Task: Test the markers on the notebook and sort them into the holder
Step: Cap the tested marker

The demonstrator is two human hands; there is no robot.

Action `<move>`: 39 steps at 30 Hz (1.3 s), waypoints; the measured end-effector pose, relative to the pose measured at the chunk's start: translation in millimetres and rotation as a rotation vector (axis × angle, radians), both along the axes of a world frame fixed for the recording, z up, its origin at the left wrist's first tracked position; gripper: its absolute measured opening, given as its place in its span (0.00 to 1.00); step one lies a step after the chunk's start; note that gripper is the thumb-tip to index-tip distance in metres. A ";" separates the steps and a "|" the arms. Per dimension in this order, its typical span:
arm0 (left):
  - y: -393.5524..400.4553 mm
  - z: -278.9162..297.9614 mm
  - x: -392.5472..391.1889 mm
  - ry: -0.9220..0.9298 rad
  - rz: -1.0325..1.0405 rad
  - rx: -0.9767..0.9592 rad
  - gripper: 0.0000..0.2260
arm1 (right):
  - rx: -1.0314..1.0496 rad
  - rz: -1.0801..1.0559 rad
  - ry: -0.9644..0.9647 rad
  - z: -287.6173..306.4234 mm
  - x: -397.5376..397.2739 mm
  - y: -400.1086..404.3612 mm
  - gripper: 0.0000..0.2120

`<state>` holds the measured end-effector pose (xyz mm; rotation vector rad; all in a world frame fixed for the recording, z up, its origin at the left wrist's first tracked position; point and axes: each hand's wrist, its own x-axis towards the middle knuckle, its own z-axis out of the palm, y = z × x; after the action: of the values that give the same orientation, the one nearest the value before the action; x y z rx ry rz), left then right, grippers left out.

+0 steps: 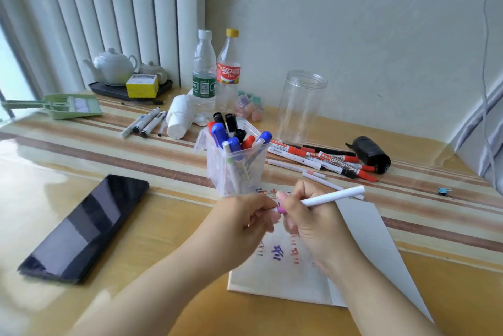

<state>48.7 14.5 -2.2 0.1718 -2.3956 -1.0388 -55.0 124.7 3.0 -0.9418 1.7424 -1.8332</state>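
Marker [330,196], white, slants up to the right in the curled right hand [307,216], while the left hand [242,218] pinches its purple cap [281,209].

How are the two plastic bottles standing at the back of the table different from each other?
The clear bottle with the white cap wears a green label; the clear bottle with the yellow cap wears a red one. The white-capped bottle looks wider, the yellow-capped slimmer. Both stand upright, side by side, capped.

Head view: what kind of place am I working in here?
Likely a home room rather than a workshop: a white teapot on a tray by the curtains, drink bottles, and a phone on a table with a striped cover.
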 end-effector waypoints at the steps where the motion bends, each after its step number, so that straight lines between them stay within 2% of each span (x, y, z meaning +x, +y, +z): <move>1: -5.6 5.5 12.0 0.012 0.043 0.001 0.06 | -0.013 0.042 -0.013 7.4 9.2 -6.3 0.18; 5: -38.7 19.0 85.1 0.109 0.199 0.010 0.05 | -0.034 0.293 -0.098 29.1 64.4 -50.9 0.12; 7: -55.3 20.9 134.3 0.182 0.334 0.083 0.03 | -0.017 0.429 -0.111 32.7 100.3 -85.2 0.07; 11: -84.4 6.8 252.3 0.348 0.641 0.313 0.02 | 0.079 0.669 -0.152 30.5 191.6 -152.9 0.04; 14: -95.3 -21.4 345.1 0.398 0.916 0.474 0.07 | 0.193 0.801 -0.225 9.5 263.0 -195.9 0.03; 17: -92.2 -57.4 423.5 0.390 1.161 0.514 0.06 | 0.339 0.862 -0.177 -29.4 323.4 -224.0 0.05; 22: -85.9 -142.5 503.7 0.146 1.396 0.570 0.04 | 0.628 0.895 -0.037 -100.9 380.6 -234.9 0.10; 23: -86.7 -163.7 513.7 0.073 1.431 0.610 0.06 | 0.672 0.900 -0.028 -111.1 385.8 -232.7 0.09; 26: -87.9 -214.3 528.6 -0.197 1.533 0.744 0.20 | 0.762 0.919 0.023 -127.3 387.7 -220.8 0.09; 28: -92.9 -226.2 531.7 -0.223 1.620 0.768 0.21 | 0.785 0.939 0.092 -123.6 380.7 -214.7 0.07; 29: -97.7 -223.5 529.9 -0.218 1.657 0.721 0.19 | 0.779 0.948 0.115 -117.9 376.3 -213.1 0.05; 31: -109.6 -202.0 517.7 -0.177 1.651 0.573 0.14 | 0.736 0.962 0.166 -100.1 367.3 -210.1 0.04; 33: -122.0 -167.8 494.3 -0.086 1.561 0.427 0.11 | 0.652 0.967 0.229 -74.3 357.5 -204.4 0.06; 36: -132.1 -101.7 436.2 0.059 1.363 0.247 0.08 | 0.504 0.962 0.266 -24.3 331.3 -188.8 0.06; 39: -126.5 -38.3 359.7 0.196 1.118 0.117 0.08 | 0.353 0.838 0.307 25.0 280.4 -165.1 0.05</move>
<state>408.4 -112.0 -40.5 1.2096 -1.6090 -0.5814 225.3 -40.4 28.1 -1.5402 1.4152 -0.8549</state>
